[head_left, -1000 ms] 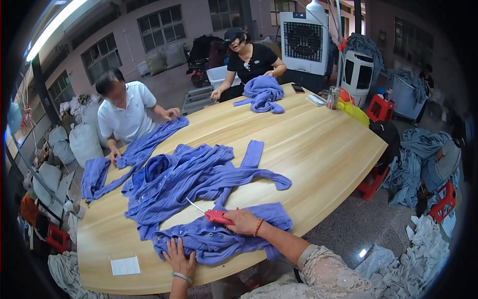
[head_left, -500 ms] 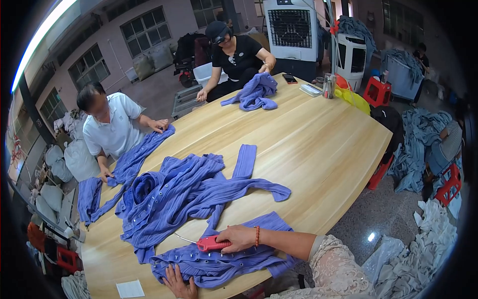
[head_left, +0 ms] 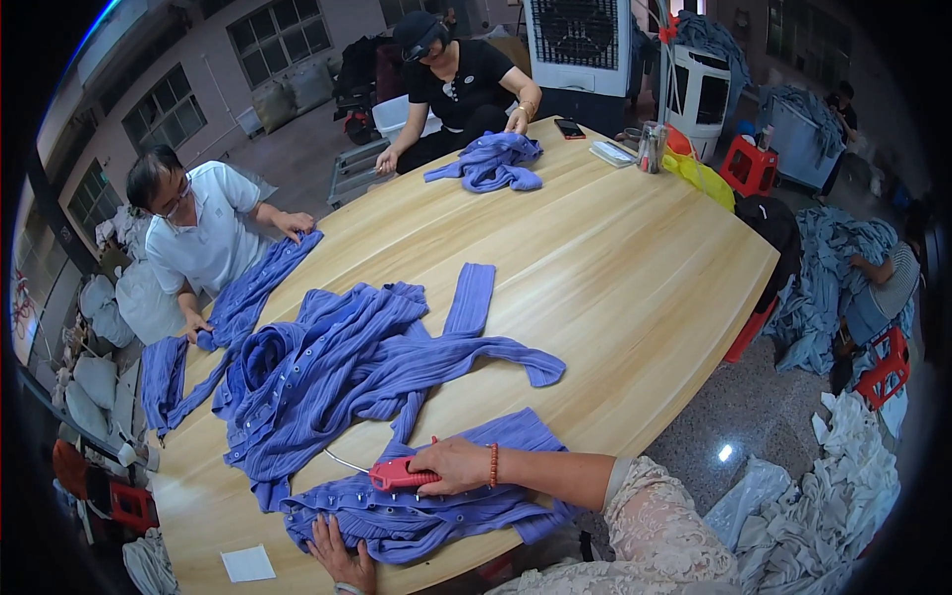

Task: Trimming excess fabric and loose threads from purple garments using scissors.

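A purple ribbed cardigan (head_left: 451, 516) with metal buttons or snaps along its edge lies on the table in front of me. My right hand (head_left: 448, 466) is closed round a red hand-held tool (head_left: 395, 475) resting over the garment. A thin, pale curved rod or wire runs from the tool's left end; its exact kind I cannot make out. At the garment's left end my left hand (head_left: 342, 555) presses down, fingers spread. Just beyond lies a heap of purple cardigans (head_left: 317, 367), sleeves stretched to the right.
A co-worker in white (head_left: 203, 218) handles a purple garment at the left edge. Another in black (head_left: 461, 94) has a bunched purple garment (head_left: 493, 162) at the far edge. A phone (head_left: 569, 129) and a yellow bag (head_left: 699, 177) lie far right. A white paper (head_left: 247, 564) is near my left hand.
The whole view has shifted slightly, so the table things appear a little further left and higher. My right hand still holds the red tool, and my left hand still rests on the cardigan.
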Tool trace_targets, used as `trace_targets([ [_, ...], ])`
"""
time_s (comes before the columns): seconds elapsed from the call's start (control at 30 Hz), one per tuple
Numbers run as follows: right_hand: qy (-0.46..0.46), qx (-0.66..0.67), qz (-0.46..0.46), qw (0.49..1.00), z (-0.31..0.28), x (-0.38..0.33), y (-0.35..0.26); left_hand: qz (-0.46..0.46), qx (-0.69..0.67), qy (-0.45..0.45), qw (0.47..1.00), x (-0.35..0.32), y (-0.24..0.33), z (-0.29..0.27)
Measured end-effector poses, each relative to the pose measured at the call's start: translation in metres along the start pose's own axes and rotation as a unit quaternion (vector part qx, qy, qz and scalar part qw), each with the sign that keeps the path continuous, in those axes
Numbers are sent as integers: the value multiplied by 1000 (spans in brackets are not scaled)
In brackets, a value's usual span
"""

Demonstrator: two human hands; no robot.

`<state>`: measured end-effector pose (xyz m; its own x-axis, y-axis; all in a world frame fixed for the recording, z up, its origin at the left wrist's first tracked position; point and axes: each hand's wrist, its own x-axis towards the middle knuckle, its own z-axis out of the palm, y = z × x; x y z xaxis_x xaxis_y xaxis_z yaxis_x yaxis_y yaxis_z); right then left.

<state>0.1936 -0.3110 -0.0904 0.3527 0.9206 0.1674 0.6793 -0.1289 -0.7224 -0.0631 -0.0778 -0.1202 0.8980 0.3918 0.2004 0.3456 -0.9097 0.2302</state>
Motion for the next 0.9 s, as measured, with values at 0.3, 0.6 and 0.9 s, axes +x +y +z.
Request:
trace_targets([
  [0.3,-20,-77,-91,993,18,65,-3,-29,8,-1,1000,16,-9,-15],
  [0.6,-63,-40,-162,984,57,175,17,13,23,125,992,-7,-69,42],
  [0.9,-60,87,-72,992,-9,120,-7,-22,22,13,999,-16,-89,46],
])
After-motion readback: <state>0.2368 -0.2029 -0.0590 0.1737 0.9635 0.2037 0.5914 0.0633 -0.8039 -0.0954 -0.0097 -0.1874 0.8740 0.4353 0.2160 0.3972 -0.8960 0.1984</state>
